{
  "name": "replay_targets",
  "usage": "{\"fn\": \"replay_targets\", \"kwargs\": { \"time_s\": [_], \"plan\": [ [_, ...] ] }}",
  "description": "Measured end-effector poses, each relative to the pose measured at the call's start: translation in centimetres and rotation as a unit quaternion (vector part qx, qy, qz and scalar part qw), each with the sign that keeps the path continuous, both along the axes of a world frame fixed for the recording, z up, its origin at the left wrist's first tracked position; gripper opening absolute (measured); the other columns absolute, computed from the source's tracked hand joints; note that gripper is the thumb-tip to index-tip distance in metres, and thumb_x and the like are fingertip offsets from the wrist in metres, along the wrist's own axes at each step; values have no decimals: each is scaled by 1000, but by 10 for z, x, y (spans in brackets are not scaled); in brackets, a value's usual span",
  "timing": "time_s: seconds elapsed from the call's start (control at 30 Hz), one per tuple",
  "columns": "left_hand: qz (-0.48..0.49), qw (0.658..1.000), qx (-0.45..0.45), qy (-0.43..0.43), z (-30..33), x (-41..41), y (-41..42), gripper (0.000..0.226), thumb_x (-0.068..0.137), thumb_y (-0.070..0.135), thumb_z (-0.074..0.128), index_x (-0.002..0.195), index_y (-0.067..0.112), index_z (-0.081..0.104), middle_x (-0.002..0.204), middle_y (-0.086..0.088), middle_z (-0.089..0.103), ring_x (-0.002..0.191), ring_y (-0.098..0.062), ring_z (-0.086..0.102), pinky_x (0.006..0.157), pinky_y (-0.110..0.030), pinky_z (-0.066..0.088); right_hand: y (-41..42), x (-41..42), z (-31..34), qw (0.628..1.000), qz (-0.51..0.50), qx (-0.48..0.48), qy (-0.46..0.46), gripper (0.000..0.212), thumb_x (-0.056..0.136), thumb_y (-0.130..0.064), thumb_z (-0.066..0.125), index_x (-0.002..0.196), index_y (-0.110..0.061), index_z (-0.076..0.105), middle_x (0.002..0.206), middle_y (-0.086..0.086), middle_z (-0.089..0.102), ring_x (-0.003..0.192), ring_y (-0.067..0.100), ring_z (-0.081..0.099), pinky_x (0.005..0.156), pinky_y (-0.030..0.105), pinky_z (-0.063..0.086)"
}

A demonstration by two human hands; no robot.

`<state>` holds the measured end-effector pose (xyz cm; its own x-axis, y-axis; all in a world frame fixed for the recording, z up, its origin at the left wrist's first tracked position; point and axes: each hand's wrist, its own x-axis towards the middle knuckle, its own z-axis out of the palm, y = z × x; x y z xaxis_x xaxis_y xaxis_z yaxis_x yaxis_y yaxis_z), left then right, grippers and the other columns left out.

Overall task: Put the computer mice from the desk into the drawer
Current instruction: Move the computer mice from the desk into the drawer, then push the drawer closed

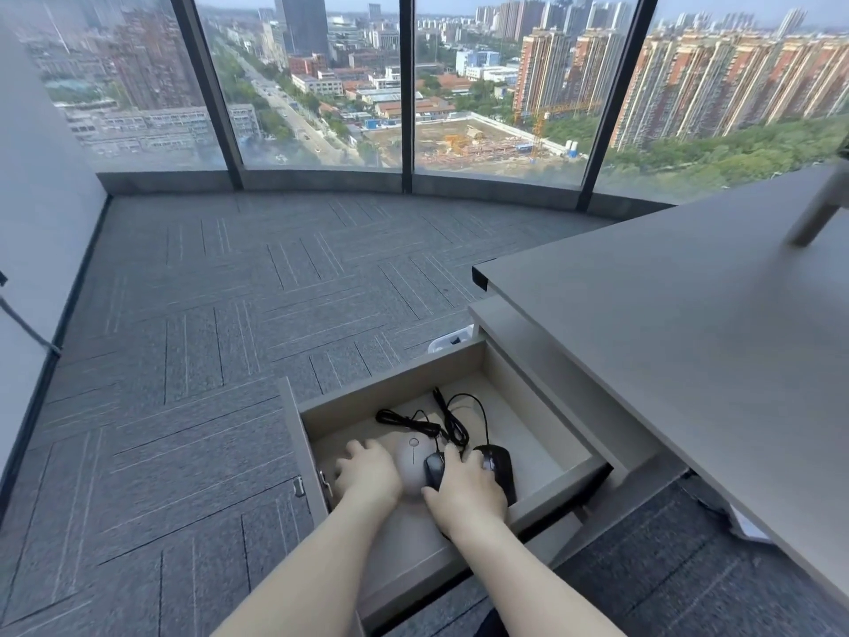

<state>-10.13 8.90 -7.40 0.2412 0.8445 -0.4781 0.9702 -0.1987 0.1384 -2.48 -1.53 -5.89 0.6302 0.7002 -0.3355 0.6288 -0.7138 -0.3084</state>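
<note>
The open drawer (395,390) sticks out from the cabinet under the desk (689,324). Three mice lie inside it. A grey mouse (412,457) is in the middle, a small black mouse (433,468) touches its right side, and a larger black mouse (500,466) lies further right. Their black cables (448,422) are tangled behind them. My left hand (367,473) rests in the drawer against the grey mouse's left side, fingers spread, holding nothing. My right hand (465,489) lies over both black mice, thumb and fingers around the small one.
The desk top shows no mice, only a slanted metal bar (815,213) at its far right. The drawer front (298,457) with its lock faces left. Grey carpet (193,360) runs to floor-to-ceiling windows (321,85). A white wall (32,223) stands on the left.
</note>
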Motion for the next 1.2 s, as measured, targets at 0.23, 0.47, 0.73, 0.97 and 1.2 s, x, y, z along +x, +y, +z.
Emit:
{"fn": "replay_targets", "kwargs": {
  "time_s": [0.23, 0.47, 0.73, 0.97, 1.2],
  "plan": [
    [-11, 964, 122, -235, 51, -22, -13, 47, 88, 25, 45, 135, 18, 49, 140, -8, 48, 126, -31, 44, 98, -39, 40, -43, -15, 36, 977, 36, 209, 11, 21, 93, -29, 46, 102, -17, 61, 109, 4, 60, 98, 23, 56, 79, 37, 50],
    [132, 884, 163, -417, 61, -97, -34, 42, 92, 14, 42, 133, 11, 51, 137, -15, 51, 121, -31, 51, 98, -42, 41, -83, -83, 60, 973, 112, 195, 60, 40, 90, -56, 47, 89, -17, 59, 92, -1, 69, 83, 19, 63, 66, 34, 48],
    [224, 856, -40, -465, 35, -148, -65, 46, 96, 16, 39, 141, 11, 45, 141, -11, 51, 128, -32, 49, 106, -46, 40, -115, -137, 29, 978, 110, 151, 91, 58, 72, -74, 58, 104, -25, 57, 106, -7, 68, 98, 17, 64, 77, 35, 48],
    [277, 766, -168, -556, 25, -139, -80, 26, 99, 17, 37, 114, 26, 57, 96, 5, 66, 95, -22, 62, 94, -42, 46, -114, -133, 7, 977, 78, 185, 65, 34, 84, -56, 58, 106, -29, 60, 110, -9, 69, 101, 16, 64, 76, 34, 49],
    [263, 749, -204, -573, 26, -107, -80, 31, 99, 16, 37, 122, 25, 56, 102, 1, 69, 98, -22, 63, 82, -38, 51, -118, -108, 3, 973, 48, 215, 62, 19, 87, -46, 53, 86, -27, 54, 94, -6, 67, 84, 18, 62, 68, 34, 49]
  ]
}}
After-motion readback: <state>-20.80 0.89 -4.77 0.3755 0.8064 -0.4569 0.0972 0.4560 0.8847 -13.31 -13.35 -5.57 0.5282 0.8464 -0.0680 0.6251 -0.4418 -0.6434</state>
